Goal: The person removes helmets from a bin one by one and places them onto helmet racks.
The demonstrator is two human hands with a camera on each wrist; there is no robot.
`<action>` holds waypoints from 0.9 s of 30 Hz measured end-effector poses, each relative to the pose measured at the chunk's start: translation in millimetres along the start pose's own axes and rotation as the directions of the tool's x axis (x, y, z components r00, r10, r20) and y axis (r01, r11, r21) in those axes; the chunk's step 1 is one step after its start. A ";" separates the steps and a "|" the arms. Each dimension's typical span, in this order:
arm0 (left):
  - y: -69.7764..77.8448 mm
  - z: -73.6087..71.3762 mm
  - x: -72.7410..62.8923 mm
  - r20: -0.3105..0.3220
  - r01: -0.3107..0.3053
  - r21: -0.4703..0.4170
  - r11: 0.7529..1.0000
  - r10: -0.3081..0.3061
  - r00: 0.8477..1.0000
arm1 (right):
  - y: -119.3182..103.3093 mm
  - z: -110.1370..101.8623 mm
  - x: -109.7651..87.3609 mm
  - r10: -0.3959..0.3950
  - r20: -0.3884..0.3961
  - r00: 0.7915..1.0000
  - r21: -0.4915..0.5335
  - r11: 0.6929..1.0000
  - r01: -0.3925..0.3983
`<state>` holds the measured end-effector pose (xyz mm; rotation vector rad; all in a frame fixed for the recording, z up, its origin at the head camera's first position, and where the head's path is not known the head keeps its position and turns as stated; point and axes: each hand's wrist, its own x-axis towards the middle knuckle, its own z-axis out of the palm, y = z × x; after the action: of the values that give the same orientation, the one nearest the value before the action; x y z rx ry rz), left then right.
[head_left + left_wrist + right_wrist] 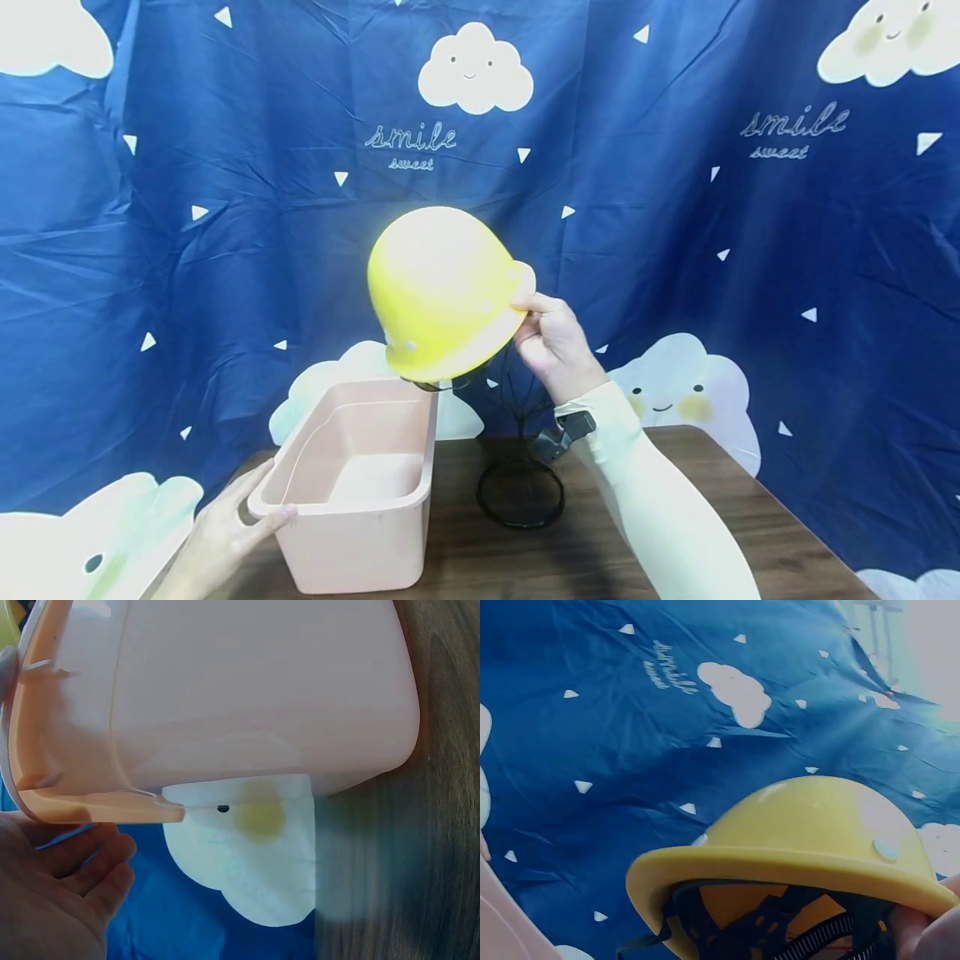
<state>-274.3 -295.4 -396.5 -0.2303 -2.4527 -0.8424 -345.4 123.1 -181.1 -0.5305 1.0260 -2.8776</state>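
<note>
A yellow hard hat (442, 292) is held up in the air, tilted, by my right hand (551, 342), which pinches its brim. Dark straps and a ribbed headband (817, 937) show inside it in the right wrist view. Below and left of the hat stands a pink plastic bin (352, 542), its top facing up and its visible inside bare. My left hand (225, 529) is at the bin's near left corner, thumb over the rim and fingers along the outer side. In the left wrist view several fingers (97, 862) reach under the rim.
A black wire stand (520, 496) with a round base is on the brown wooden table (705, 517), under and behind my right wrist. A blue curtain (645, 233) with clouds and white triangles hangs behind the table.
</note>
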 end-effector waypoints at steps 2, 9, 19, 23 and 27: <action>0.1 -1.0 0.5 0.006 -0.007 0.001 1.000 0.007 1.000 | -9.3 -4.6 0.4 -0.001 0.001 1.000 0.019 1.000 0.001; 0.0 -1.8 2.6 0.019 -0.015 0.001 1.000 0.015 1.000 | -32.2 -21.8 4.2 -0.020 -0.016 1.000 0.089 0.996 0.021; -1.1 1.5 1.5 0.004 -0.023 0.019 1.000 0.023 1.000 | -54.3 -49.8 5.1 -0.019 -0.064 0.998 0.178 0.984 0.030; -0.4 0.8 2.3 0.003 -0.032 0.020 0.999 0.032 0.999 | -58.5 -59.1 3.1 -0.022 -0.084 0.996 0.192 0.981 0.038; -0.6 0.1 1.1 0.021 -0.017 0.028 0.999 0.017 1.000 | -57.7 -72.4 0.5 -0.014 -0.088 0.996 0.202 0.979 0.031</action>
<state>-275.4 -295.8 -396.3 -0.2507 -2.4767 -0.8015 -365.5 212.0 -197.5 -0.4100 0.7254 -3.0022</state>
